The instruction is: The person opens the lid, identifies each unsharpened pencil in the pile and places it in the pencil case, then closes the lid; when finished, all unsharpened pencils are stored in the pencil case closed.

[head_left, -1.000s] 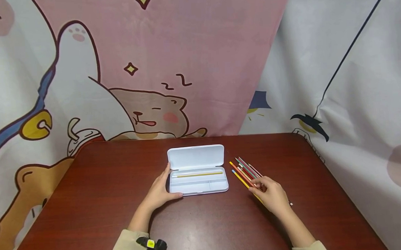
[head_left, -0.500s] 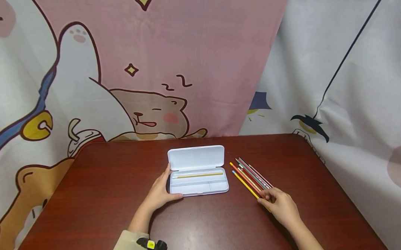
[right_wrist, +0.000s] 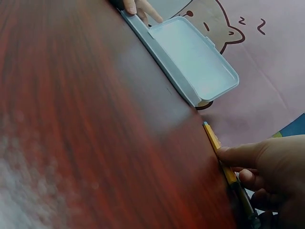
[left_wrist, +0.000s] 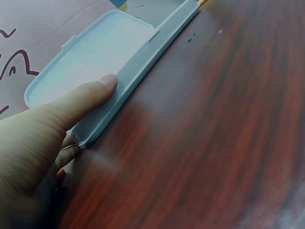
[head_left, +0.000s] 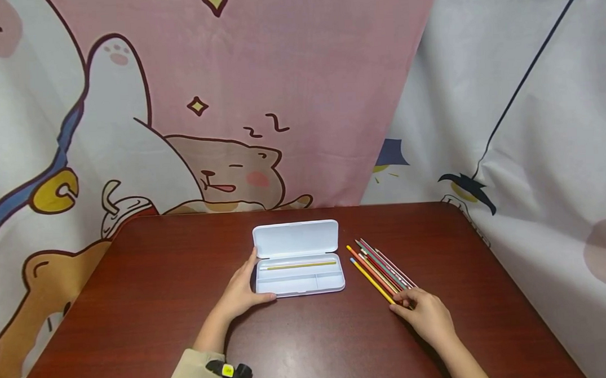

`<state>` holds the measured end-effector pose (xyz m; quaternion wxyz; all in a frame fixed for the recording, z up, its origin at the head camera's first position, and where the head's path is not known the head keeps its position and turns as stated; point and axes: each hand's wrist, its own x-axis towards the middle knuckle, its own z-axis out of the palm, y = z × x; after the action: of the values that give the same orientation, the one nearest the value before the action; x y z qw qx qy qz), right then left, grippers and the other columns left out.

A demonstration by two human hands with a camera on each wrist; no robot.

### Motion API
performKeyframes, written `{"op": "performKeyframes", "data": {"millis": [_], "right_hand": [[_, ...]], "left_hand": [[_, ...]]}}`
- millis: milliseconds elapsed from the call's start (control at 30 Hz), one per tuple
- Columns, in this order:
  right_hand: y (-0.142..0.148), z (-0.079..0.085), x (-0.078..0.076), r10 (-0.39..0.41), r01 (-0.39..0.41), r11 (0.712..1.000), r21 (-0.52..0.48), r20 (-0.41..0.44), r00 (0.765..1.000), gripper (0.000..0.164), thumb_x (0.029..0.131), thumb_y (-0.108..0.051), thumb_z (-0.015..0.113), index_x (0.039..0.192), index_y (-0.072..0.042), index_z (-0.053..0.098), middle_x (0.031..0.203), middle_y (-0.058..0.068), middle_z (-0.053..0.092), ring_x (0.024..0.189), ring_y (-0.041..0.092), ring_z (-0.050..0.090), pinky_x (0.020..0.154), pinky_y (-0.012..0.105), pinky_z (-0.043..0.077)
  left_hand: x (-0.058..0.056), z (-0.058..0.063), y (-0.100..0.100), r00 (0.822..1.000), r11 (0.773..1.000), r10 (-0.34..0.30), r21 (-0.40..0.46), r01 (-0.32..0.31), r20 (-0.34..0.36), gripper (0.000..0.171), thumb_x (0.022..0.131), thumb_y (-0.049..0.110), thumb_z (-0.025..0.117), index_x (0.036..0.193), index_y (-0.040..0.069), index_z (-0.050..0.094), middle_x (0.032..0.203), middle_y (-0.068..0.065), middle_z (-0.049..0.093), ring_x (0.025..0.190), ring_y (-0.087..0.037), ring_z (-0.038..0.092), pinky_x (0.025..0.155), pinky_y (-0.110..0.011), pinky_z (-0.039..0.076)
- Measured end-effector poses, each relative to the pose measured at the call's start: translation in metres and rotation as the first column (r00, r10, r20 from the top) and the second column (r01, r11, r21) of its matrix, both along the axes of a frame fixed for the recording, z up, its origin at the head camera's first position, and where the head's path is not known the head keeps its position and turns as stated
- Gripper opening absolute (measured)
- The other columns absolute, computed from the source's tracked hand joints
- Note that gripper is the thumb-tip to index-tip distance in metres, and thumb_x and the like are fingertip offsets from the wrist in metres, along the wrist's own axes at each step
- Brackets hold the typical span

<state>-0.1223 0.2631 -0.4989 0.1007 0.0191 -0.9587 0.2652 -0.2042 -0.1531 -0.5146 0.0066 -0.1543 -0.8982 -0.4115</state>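
Note:
A white pencil case (head_left: 307,293) lies with its lid (head_left: 296,239) raised. One yellow pencil (head_left: 301,265) rests in its rear compartment; the front compartments are bare. My left hand (head_left: 240,290) holds the case's left end, thumb at the front wall and fingers along the side toward the back. To the right of the case, several coloured pencils (head_left: 383,270) lie slanted side by side. My right hand (head_left: 427,316) pinches the near part of a blue-tipped yellow pencil (head_left: 370,279) at the bundle's left edge, thumb against it. That hand hides the pencils' near ends.
A dark reddish wooden table (head_left: 135,309) carries everything. Behind it hangs a cartoon-printed cloth (head_left: 319,98) reaching down to the table's far edge. A black strap device (head_left: 235,371) sits on the left wrist, over a beige sleeve (head_left: 194,371).
My right hand has slid down and to the right along the pencils, toward their near ends, then nearly stopped. The left hand and the case have stayed in place.

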Motion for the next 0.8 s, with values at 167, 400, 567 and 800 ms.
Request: {"op": "performKeyframes", "data": {"millis": [167,400,567,800], "right_hand": [[-0.0006,0.0000,-0.0002,-0.012,0.012,1.000,0.007,0.016,1.000,0.013,0.076,-0.028,0.081,0.083,-0.022,0.072,0.073,-0.012,0.055,0.065,0.010,0.049,0.052,0.031,0.038],[-0.0021,-0.0010,-0.0013,-0.025,0.026,1.000,0.008,-0.010,1.000,0.011,0.075,-0.026,0.082,0.077,-0.024,0.071,0.072,-0.012,0.055,0.063,0.009,0.049,0.050,0.030,0.038],[-0.0026,-0.0018,-0.0010,-0.051,0.050,0.999,-0.007,-0.020,0.999,0.011,0.075,-0.023,0.082,0.076,-0.024,0.071,0.071,-0.012,0.056,0.064,0.009,0.051,0.052,0.030,0.039],[-0.0014,-0.0012,0.0002,-0.063,0.063,0.998,-0.011,-0.021,0.998,0.010,0.076,-0.022,0.081,0.077,-0.020,0.071,0.071,-0.010,0.056,0.060,0.009,0.048,0.048,0.028,0.037]], "left_hand": [[-0.0002,0.0003,-0.0010,1.000,1.000,-0.002,-0.007,0.002,-0.007,0.126,0.062,0.045,0.088,0.155,0.013,0.009,0.147,-0.014,0.040,0.137,-0.034,0.028,0.108,-0.054,0.023],[-0.0003,0.0003,-0.0014,1.000,1.000,-0.007,-0.004,0.007,-0.010,0.126,0.062,0.046,0.088,0.155,0.012,0.009,0.145,-0.014,0.042,0.137,-0.035,0.029,0.107,-0.055,0.024],[-0.0003,0.0000,-0.0012,1.000,1.000,-0.006,-0.002,0.006,-0.008,0.126,0.062,0.046,0.088,0.155,0.012,0.010,0.146,-0.014,0.041,0.137,-0.035,0.029,0.107,-0.055,0.024],[0.0000,-0.0006,-0.0005,1.000,1.000,-0.006,0.001,0.006,-0.011,0.126,0.062,0.045,0.088,0.155,0.012,0.010,0.146,-0.014,0.042,0.137,-0.034,0.030,0.107,-0.055,0.024]]}}
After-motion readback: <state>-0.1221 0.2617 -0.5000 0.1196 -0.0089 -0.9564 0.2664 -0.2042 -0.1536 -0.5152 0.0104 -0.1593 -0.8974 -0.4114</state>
